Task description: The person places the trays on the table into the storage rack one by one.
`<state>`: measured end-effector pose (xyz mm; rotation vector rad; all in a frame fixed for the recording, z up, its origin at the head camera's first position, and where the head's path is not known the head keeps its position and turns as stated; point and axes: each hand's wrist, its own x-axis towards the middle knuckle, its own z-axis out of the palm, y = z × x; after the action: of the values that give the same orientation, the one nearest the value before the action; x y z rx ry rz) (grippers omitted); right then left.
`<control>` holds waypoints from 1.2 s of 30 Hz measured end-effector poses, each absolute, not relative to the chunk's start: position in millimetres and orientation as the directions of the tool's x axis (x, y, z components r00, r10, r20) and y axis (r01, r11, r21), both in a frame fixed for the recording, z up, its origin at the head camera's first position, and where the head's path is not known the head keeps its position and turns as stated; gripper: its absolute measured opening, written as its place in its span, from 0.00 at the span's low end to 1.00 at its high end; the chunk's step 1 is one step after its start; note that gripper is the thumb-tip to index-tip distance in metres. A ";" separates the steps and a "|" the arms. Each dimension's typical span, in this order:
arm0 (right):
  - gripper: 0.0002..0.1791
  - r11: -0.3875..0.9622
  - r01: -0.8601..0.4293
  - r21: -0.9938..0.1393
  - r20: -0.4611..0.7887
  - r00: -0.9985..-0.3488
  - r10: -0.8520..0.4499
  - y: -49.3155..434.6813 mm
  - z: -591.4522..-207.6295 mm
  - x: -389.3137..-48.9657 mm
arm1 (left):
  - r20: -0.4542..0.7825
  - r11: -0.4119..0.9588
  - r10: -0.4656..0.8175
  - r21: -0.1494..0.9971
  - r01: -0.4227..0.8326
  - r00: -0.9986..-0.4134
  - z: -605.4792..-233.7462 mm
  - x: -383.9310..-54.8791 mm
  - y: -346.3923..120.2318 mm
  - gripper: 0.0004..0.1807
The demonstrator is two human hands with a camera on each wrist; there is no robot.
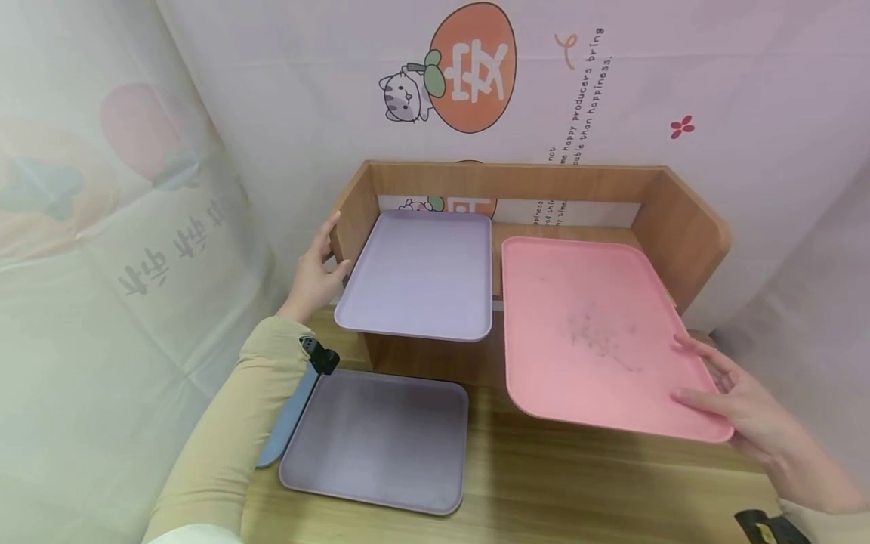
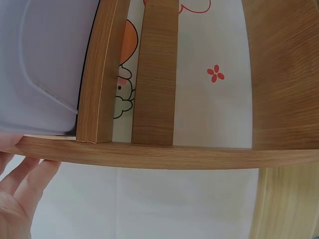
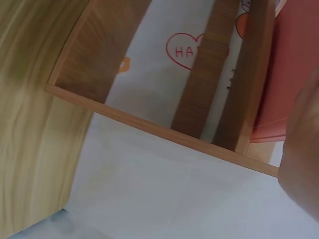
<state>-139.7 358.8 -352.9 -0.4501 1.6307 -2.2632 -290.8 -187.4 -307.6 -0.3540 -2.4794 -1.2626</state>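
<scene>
A lavender tray lies on the left of the upper board of a wooden shelf, its near edge jutting out in front. My left hand holds the shelf's left side panel, the fingers on its outer face and the thumb toward the tray. With my right hand I grip a pink tray by its near right side, thumb on top. This tray has a faint floral print, sits right of the lavender one with a narrow gap between, and slants out past the shelf's front.
A grey-purple tray lies on the wooden table in front of the shelf. A blue tray shows partly at its left. The shelf's right side panel rises beside the pink tray. Printed cloth hangs behind.
</scene>
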 end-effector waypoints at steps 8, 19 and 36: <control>0.35 -0.199 0.090 -0.976 -0.021 -0.947 -0.322 353.9 -351.3 -146.2 | 0.408 0.585 0.070 0.722 0.369 -0.910 -307.8 -291.0 -188.4 0.46; 0.32 -0.111 0.074 -0.991 -0.045 -0.968 -0.247 351.1 -347.0 -168.7 | 0.410 0.586 0.067 0.721 0.369 -0.909 -306.8 -288.5 -186.9 0.46; 0.35 -0.083 0.115 -0.990 -0.094 -0.971 -0.221 346.9 -336.2 -197.7 | 0.431 0.591 0.076 0.707 0.388 -0.899 -308.3 -288.1 -188.0 0.45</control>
<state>-197.7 346.9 -336.2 -0.1163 1.9571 -2.1544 -288.1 -188.0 -308.3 -0.3752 -2.4669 -1.2200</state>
